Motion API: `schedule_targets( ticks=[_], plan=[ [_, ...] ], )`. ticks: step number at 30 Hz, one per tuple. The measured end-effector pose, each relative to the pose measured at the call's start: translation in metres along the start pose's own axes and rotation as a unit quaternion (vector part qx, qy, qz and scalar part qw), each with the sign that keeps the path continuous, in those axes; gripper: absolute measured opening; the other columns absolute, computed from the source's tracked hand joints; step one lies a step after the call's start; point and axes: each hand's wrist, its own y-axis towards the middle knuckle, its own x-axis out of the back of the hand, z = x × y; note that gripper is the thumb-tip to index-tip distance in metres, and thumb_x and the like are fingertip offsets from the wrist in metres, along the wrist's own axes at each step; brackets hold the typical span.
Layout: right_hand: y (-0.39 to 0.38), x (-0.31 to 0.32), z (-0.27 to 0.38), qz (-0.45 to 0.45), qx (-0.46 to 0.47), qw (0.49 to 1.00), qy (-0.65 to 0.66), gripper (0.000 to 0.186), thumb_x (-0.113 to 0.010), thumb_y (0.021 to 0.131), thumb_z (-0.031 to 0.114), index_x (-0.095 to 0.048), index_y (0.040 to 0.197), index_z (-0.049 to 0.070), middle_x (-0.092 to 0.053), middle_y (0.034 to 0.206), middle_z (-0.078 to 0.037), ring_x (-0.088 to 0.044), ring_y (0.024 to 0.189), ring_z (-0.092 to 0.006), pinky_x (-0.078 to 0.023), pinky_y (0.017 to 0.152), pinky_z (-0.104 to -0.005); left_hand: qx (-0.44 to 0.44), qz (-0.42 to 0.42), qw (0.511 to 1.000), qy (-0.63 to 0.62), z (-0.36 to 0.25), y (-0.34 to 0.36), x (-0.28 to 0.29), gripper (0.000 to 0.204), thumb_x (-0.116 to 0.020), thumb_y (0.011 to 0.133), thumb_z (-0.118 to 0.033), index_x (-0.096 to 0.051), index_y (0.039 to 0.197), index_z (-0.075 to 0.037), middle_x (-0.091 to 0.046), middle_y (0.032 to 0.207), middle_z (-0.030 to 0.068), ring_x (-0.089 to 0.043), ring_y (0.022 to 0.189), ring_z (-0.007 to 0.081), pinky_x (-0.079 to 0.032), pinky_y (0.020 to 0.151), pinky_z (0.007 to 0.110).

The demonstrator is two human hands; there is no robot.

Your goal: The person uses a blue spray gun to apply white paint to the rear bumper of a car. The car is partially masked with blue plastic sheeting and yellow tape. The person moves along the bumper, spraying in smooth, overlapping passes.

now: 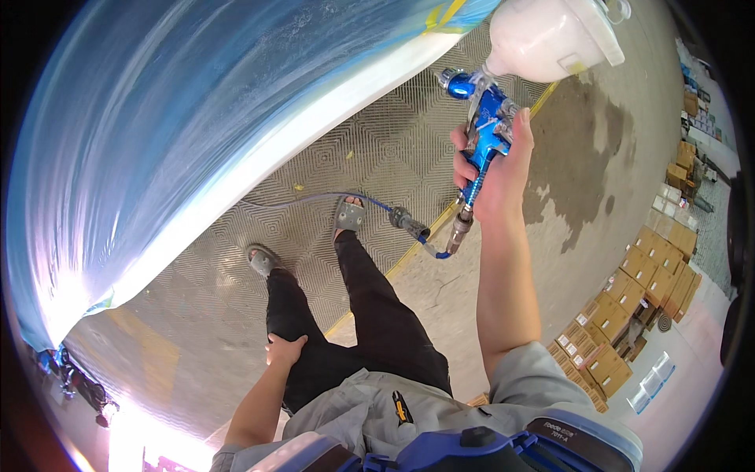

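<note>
Right hand (505, 175) wraps around the blue spray gun (489, 112).

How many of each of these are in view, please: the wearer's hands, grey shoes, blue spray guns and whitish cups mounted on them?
Hands, counting the left hand and right hand: 2
Grey shoes: 2
Blue spray gun: 1
Whitish cup: 1
Total: 6
</note>
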Motion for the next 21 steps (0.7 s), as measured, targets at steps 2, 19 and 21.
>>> schedule_targets(
  ticks=[2, 19, 21],
  plan=[
    [0.005, -0.001, 0.001, 0.002, 0.024, 1.0, -0.012, 0.069, -0.031, 0.103, 0.072, -0.054, 0.095, 0.008, -0.059, 0.077, -0.005, -0.04, 0.046, -0.0109, -0.036, 0.046, -0.0295, 0.008, -0.007, 1.0, 0.011, 0.001, 0.001, 0.0, 0.129, -0.079, 0.072, -0.071, -0.02, 0.162, -0.001, -0.041, 0.157, 0.03, -0.055, 0.136, 0.0425, -0.049, 0.11, 0.053],
    [-0.037, 0.007, -0.032, 0.123, -0.061, 0.989, 0.053, 0.079, -0.023, 0.101, 0.076, -0.055, 0.094, 0.004, -0.059, 0.08, -0.006, -0.038, 0.044, -0.0101, -0.031, 0.043, -0.0281, -0.012, 0.002, 0.998, -0.06, 0.008, -0.008, -0.031, 0.127, -0.078, 0.071, -0.074, -0.025, 0.16, 0.001, -0.044, 0.154, 0.0316, -0.052, 0.138, 0.0445, -0.047, 0.112, 0.052],
    [-0.043, 0.008, -0.042, 0.131, -0.075, 0.988, 0.033, 0.084, -0.022, 0.099, 0.077, -0.055, 0.098, 0.0, -0.06, 0.086, -0.008, -0.04, 0.046, -0.0106, -0.034, 0.045, -0.0291, -0.014, -0.004, 0.996, -0.085, 0.011, -0.007, -0.04, 0.127, -0.078, 0.071, -0.074, -0.026, 0.159, 0.001, -0.045, 0.152, 0.0316, -0.052, 0.138, 0.0445, -0.047, 0.112, 0.052]
  ],
)
